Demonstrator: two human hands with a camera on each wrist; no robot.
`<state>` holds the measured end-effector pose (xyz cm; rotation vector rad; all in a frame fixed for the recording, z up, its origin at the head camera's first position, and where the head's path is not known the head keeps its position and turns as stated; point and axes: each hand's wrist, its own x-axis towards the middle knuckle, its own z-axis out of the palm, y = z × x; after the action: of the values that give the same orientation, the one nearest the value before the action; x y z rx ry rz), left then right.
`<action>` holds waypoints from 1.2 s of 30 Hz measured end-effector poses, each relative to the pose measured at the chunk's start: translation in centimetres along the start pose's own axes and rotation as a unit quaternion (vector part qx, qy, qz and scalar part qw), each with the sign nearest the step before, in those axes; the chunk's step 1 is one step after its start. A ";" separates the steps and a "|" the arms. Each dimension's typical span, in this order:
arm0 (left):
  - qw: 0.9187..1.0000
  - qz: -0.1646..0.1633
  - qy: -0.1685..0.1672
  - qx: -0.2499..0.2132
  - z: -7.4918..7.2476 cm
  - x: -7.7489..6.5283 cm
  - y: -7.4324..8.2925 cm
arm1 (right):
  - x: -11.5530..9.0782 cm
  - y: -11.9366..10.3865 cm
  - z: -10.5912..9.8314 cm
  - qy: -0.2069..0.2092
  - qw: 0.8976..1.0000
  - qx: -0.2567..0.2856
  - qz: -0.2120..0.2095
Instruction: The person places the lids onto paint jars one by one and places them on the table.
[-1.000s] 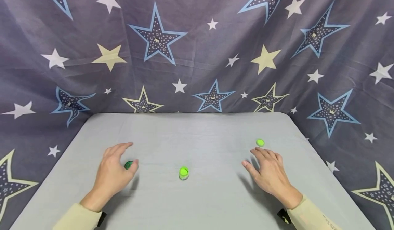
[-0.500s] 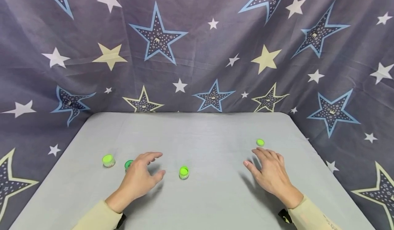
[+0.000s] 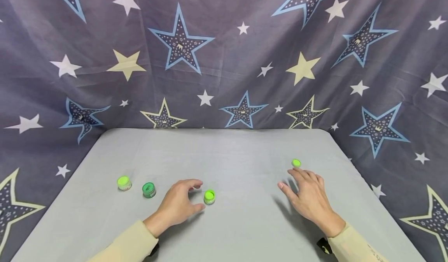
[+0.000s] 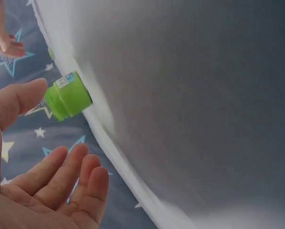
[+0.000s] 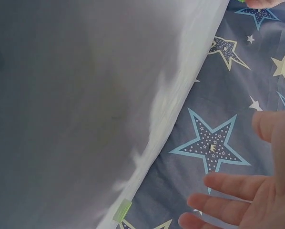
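Observation:
A small light-green jar (image 3: 209,197), uncapped with bright green contents, stands in the middle of the table. My left hand (image 3: 181,202) is just left of it, thumb and fingers parted on its near and far sides; the left wrist view shows a gap between the jar (image 4: 70,96) and the fingers. My right hand (image 3: 310,198) hovers over the right side of the table, fingers spread and holding nothing. Just beyond its fingertips lies a round light-green lid (image 3: 296,163), seen edge-on as a green lid (image 5: 122,210) in the right wrist view.
To the left of my left hand stand a dark-green capped jar (image 3: 149,190) and a light-green jar (image 3: 124,183). A grey cloth covers the table (image 3: 224,149). Behind it hangs a star-patterned curtain (image 3: 224,75).
My left hand has moved right, from beside the two left jars to the middle jar, bringing both left jars into view. The right hand has hardly moved.

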<state>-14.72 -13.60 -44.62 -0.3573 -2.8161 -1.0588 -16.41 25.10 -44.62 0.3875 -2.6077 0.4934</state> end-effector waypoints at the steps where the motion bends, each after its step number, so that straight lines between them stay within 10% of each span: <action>1: 1.000 0.000 -0.004 -0.001 0.1 0.1 0.0 | 0.0 0.0 0.0 0.001 1.000 0.000 0.000; 36: 0.996 -0.029 -0.088 0.013 1.6 2.4 0.2 | 2.2 2.3 0.2 -0.023 0.999 0.001 0.043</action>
<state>-17.03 -12.02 -45.24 -0.3865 -3.0106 -1.0483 -19.24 26.67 -44.37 0.2918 -2.6766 0.5228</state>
